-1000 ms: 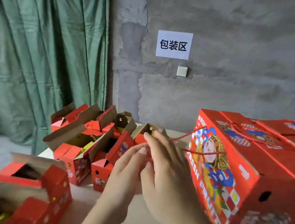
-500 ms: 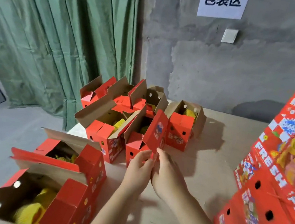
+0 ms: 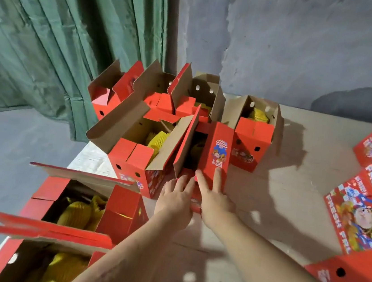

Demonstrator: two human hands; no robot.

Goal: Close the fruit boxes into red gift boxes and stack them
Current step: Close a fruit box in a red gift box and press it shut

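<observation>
A pale, unpainted board table (image 3: pixel 278 199) fills the lower right of the view, dappled with small spots of light and with hard shadows beside the boxes. Its left edge drops off to a grey concrete floor (image 3: pixel 3 153). Behind it stands a rough grey plastered wall (image 3: pixel 308 50), and a green curtain (image 3: pixel 64 32) hangs in folds over the left half of the room.

Open red gift boxes crowd the table's left and far side (yellow foam-netted fruit shows inside several). Both hands reach to the centre box (image 3: pixel 192 155), which stands among the cluster. The left hand (image 3: pixel 174 201) lies with straight fingers against the box's near end, grasping nothing. The right hand (image 3: pixel 213 197) presses its extended fingers flat on the printed red flap (image 3: pixel 217 154), likewise not curled round it.

Closed red boxes (image 3: pixel 364 209) with printed figures lie stacked at the right edge, well apart from the hands.
</observation>
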